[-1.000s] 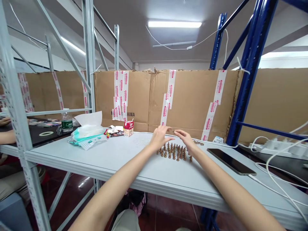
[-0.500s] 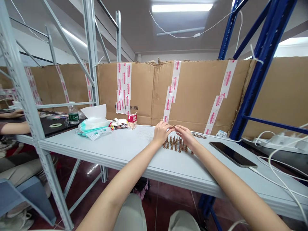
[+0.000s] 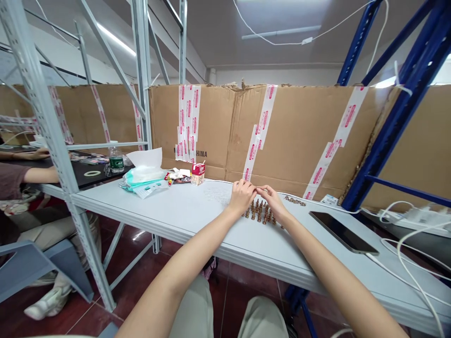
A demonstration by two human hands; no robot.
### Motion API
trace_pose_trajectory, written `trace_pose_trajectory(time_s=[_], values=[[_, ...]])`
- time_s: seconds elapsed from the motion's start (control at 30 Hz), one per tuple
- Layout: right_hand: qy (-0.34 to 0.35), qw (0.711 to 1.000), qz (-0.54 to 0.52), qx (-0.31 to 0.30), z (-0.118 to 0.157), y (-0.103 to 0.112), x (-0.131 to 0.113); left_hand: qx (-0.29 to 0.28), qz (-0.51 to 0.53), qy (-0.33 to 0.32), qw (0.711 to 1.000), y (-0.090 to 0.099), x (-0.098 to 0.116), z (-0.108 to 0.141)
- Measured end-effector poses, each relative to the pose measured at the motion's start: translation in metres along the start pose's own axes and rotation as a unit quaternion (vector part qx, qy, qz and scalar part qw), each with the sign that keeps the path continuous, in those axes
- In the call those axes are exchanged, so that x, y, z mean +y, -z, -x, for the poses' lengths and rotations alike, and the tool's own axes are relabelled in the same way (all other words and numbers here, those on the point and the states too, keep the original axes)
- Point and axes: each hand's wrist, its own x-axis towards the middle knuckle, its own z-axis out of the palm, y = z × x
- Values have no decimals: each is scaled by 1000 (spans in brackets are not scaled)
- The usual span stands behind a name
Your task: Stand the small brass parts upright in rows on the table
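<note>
Progress, judged from the layout: part-way. Many small bronze-coloured pieces (image 3: 259, 213) stand upright in close rows on the tabletop (image 3: 190, 218), nearer its far edge than its near one, between the wrists; these look finished with. A low cluster of loose bits (image 3: 295, 201), similar in colour, lies along the far edge to the right of the rows, probably not yet dealt with. Left of the rows, a faint scatter of clear bits (image 3: 214, 193); role cannot be judged. Total count not readable, since the hands cover part of the block.

Left hand (image 3: 242, 196) and right hand (image 3: 274, 202) meet above the rear of the rows, fingers bent and tips together. Something small and brown may sit between the tips; cannot tell whether the fingers are clamped on it.

Appearance of standing pieces: slender, narrow at the top, wider at the foot, with a slight metallic sheen. Finer detail too small to resolve.
</note>
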Motion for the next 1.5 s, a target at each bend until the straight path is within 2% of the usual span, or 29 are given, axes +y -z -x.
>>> trace_pose_trajectory(time_s=[0.17, 0.33, 0.43, 0.63, 0.77, 1.03, 1.3, 1.5], values=[[62, 992, 107, 5, -2, 2, 2, -6, -3, -14, 1000, 7, -3, 1], [104, 965, 241, 7, 1, 3, 5, -9, -11, -33, 999, 9, -1, 1], [123, 960, 251, -20, 2, 3, 3, -15, -29, -53, 998, 8, 0, 2], [155, 946, 284, 13, 2, 4, -2, -4, -60, -63, 996, 4, 2, 2], [148, 931, 333, 3, 3, 8, -1, -33, -68, -83, 994, 0, 1, 3], [125, 929, 349, -2, 2, 10, 2, -67, -59, -82, 993, -3, -1, 5], [128, 942, 310, -11, 3, 11, -1, -60, -74, -100, 990, -1, -4, 3], [126, 935, 332, -10, 3, 11, -1, -68, -51, -93, 992, 0, -4, 3]])
